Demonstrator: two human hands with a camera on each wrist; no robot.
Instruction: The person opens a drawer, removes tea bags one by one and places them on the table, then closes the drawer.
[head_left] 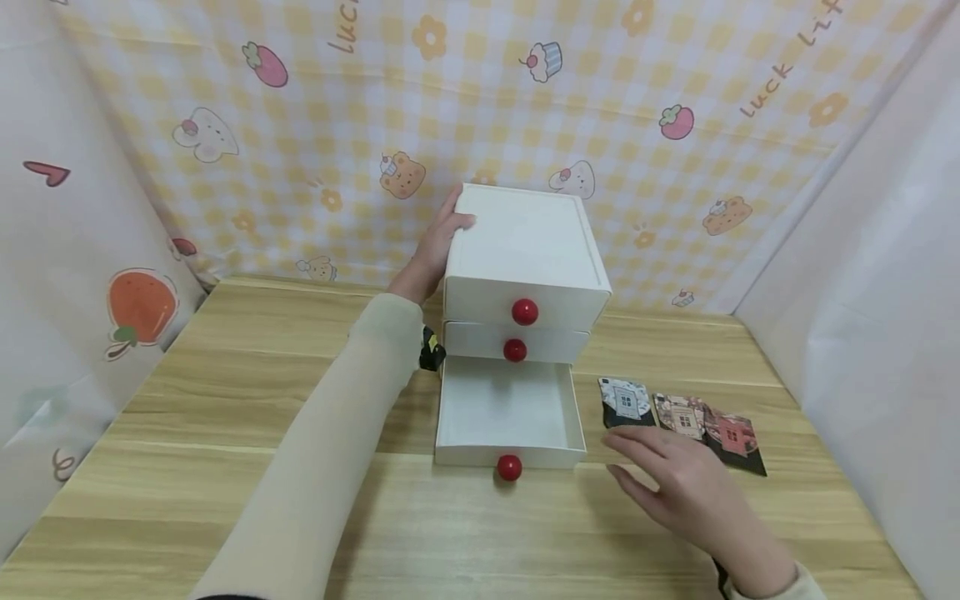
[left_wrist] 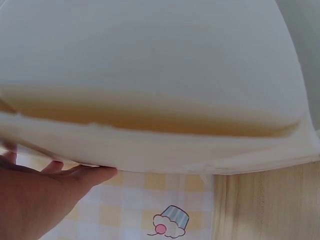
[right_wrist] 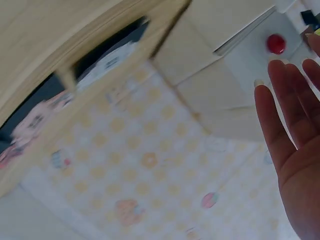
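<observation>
A white drawer cabinet with red round knobs stands on the table, its bottom drawer pulled out and bare inside. At the cabinet's back left top corner, my left hand holds the edge, thumb over the top and fingers along the side. The left wrist view shows this hand against the white wall from close by. To the right of the drawer, my right hand is in the air, fingers extended and holding nothing. Just beyond it lie a grey-white packet, a pinkish packet and a red packet.
The wooden table extends to both sides of the cabinet. Behind it hangs a yellow checked cloth, and pale curtains close off the sides. Two upper drawers, with a middle knob and a top knob, are pushed in further than the bottom one.
</observation>
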